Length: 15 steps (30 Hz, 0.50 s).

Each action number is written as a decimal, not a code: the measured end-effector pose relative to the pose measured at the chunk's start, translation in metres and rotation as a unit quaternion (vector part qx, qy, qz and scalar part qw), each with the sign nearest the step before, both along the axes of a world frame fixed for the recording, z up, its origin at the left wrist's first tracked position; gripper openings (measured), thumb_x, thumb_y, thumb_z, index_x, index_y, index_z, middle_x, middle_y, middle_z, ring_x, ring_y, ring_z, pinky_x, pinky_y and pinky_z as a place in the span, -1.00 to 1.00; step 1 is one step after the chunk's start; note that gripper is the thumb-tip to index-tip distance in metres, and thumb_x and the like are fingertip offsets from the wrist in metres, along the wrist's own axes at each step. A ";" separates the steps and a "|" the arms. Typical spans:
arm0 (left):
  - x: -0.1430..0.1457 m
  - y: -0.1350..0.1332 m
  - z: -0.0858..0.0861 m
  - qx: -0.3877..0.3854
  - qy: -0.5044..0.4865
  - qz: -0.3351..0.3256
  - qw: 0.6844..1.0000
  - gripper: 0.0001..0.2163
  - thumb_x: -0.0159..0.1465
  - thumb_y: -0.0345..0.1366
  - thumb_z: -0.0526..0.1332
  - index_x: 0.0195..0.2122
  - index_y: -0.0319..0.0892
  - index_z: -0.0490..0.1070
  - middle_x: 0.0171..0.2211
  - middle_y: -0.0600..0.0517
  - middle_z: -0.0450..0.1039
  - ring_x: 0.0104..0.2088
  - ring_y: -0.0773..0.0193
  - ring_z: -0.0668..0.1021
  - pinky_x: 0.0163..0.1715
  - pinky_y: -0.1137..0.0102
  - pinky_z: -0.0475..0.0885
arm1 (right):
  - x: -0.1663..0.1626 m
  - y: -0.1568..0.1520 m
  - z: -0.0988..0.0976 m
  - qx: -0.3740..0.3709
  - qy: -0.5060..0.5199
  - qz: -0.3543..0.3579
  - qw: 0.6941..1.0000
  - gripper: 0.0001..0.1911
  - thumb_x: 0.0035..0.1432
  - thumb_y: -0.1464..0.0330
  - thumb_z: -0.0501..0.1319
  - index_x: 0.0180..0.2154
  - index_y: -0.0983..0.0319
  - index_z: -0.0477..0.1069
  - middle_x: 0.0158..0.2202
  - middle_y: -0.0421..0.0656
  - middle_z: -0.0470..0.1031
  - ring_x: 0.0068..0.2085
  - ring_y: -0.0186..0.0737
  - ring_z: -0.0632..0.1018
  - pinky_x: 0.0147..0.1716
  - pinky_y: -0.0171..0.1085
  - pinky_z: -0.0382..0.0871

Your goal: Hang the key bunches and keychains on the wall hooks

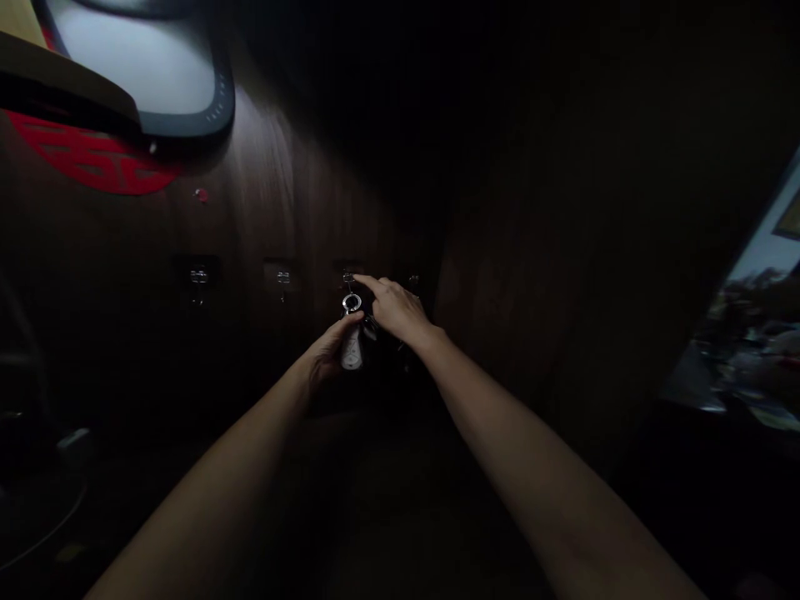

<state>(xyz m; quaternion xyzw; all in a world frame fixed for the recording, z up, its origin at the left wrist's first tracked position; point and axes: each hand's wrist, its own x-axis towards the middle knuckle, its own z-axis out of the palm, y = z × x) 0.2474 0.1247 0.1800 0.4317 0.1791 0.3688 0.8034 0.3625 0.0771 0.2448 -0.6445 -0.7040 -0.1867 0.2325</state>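
**A:** We're right on it: one white key fob, clenched in the left hand, fingers wrapped firmly around it!

**B:** And one steel key ring sits atop that fob, right under the third hook from the left. Is it on the hook? Can't tell from here.

**A:** The right hand is just beside it, gripping nothing I can see, its index finger stretched out, tip right at that hook.

**B:** There's a dark bunch behind the fob, too dim to name or count.

**A:** Give me the wall!

**B:** Four small wall hooks in a single row across a dark wood panel: two left of that third hook, one right of it.

**A:** Higher up, one rounded dark-framed panel and one red paper cut-out.

**B:** And far right, one bright opening onto a cluttered room!
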 end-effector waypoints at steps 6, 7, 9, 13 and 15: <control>0.002 0.004 -0.004 0.017 -0.017 0.011 1.000 -0.77 0.14 -0.17 0.21 -0.37 -0.28 0.46 -0.54 -0.04 0.55 -0.53 0.27 0.57 -0.46 0.42 0.48 | -0.004 0.011 0.000 -0.031 -0.080 -0.029 0.996 -0.40 0.14 0.52 0.04 0.19 0.00 0.09 0.01 -0.09 0.37 0.01 -0.07 0.37 -0.05 -0.12 0.20; 0.001 0.005 -0.003 0.023 -0.019 0.021 0.999 -0.75 0.16 -0.16 0.19 -0.38 -0.28 0.46 -0.55 -0.04 0.55 -0.54 0.28 0.57 -0.48 0.44 0.47 | -0.004 0.012 0.001 -0.040 -0.085 -0.033 0.995 -0.38 0.13 0.53 0.06 0.19 0.00 0.08 0.01 -0.09 0.38 0.01 -0.06 0.37 -0.06 -0.11 0.20; -0.001 0.005 0.002 0.034 -0.010 0.036 0.999 -0.74 0.17 -0.15 0.16 -0.40 -0.28 0.46 -0.57 -0.04 0.54 -0.57 0.29 0.56 -0.54 0.46 0.46 | -0.005 0.012 0.005 -0.055 -0.091 -0.038 0.994 -0.36 0.10 0.52 0.10 0.19 -0.01 0.08 0.03 -0.09 0.38 0.02 -0.04 0.38 -0.06 -0.09 0.19; -0.003 0.000 0.020 0.040 0.021 0.042 0.998 -0.73 0.13 -0.13 0.19 -0.44 -0.28 0.46 -0.63 -0.02 0.52 -0.65 0.29 0.53 -0.61 0.44 0.43 | -0.010 0.011 0.020 -0.083 -0.089 -0.038 0.992 -0.44 0.11 0.47 0.12 0.13 -0.04 0.19 0.06 -0.14 0.39 0.05 -0.02 0.37 -0.04 -0.06 0.17; -0.003 -0.004 0.027 0.033 0.019 0.044 0.998 -0.73 0.12 -0.13 0.20 -0.44 -0.28 0.46 -0.65 0.00 0.50 -0.67 0.29 0.52 -0.64 0.45 0.42 | -0.013 0.011 0.027 -0.102 -0.076 -0.039 0.991 -0.50 0.14 0.45 0.09 0.10 -0.05 0.24 0.02 -0.17 0.44 0.05 -0.05 0.39 -0.03 -0.06 0.17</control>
